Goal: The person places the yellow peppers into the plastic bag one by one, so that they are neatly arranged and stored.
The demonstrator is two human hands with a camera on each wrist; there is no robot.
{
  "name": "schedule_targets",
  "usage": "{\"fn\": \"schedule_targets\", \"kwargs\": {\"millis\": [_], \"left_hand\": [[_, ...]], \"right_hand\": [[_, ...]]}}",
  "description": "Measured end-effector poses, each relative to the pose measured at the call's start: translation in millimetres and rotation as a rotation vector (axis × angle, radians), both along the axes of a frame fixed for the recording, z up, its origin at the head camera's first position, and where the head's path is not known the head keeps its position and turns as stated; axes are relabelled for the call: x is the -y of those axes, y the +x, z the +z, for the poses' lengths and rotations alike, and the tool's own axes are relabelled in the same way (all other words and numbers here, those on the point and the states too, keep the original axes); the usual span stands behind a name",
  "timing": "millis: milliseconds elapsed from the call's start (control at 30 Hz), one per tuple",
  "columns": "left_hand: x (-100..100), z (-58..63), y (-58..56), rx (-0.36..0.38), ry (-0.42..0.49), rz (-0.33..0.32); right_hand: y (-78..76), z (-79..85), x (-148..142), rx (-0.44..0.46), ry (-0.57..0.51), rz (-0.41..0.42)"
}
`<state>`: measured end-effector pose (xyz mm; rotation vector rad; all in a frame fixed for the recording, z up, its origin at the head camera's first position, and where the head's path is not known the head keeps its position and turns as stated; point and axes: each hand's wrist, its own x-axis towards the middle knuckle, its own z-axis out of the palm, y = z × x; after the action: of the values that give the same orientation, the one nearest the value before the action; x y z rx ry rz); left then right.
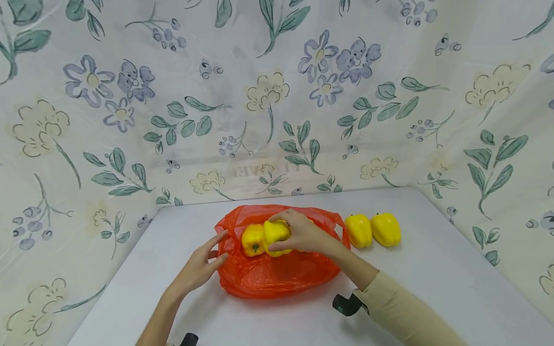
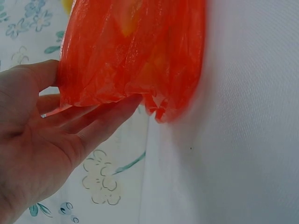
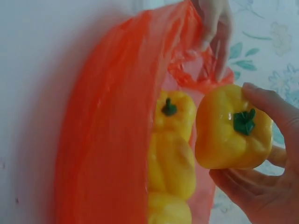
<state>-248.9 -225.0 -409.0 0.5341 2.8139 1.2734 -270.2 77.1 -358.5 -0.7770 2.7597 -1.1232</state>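
Note:
A red plastic bag lies on the white table with its mouth facing up. My left hand holds the bag's left rim, thumb and fingers spread around the thin edge. In the left wrist view, its fingers lie along the end of the bag. Over the mouth, my right hand grips a yellow bell pepper with a green stem between thumb and fingers. Beneath it, several yellow bell peppers sit in a row inside the bag, the nearest to the left hand being a stemmed pepper.
Two more yellow bell peppers, one pepper beside the other pepper, stand on the table right of the bag. A floral-patterned curtain rises behind the table and along both sides. Black wrist camera mounts show near the sleeve.

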Motion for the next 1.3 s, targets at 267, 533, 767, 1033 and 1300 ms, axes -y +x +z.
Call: {"fn": "schedule_targets", "kwargs": {"millis": [267, 533, 767, 1033, 1300], "left_hand": [[0.7, 1.2, 0.9, -0.009, 0.005, -0.005], [0.4, 1.8, 1.4, 0.003, 0.012, -0.005], [0.9, -1.0, -0.6, 0.001, 0.007, -0.01], [1.2, -2.8, 0.0, 0.004, -0.004, 0.005], [0.6, -0.7, 0.8, 0.013, -0.005, 0.02]], "right_hand": [[7.5, -11.5, 27.6, -0.018, 0.025, 0.017], [15.3, -17.6, 45.4, -0.038, 0.07, 0.008], [20.7, -25.2, 52.0, -0.017, 0.087, 0.001], [24.5, -34.2, 60.5, -0.018, 0.116, 0.014], [24.8, -41.7, 62.2, -0.055, 0.154, 0.024]]}}
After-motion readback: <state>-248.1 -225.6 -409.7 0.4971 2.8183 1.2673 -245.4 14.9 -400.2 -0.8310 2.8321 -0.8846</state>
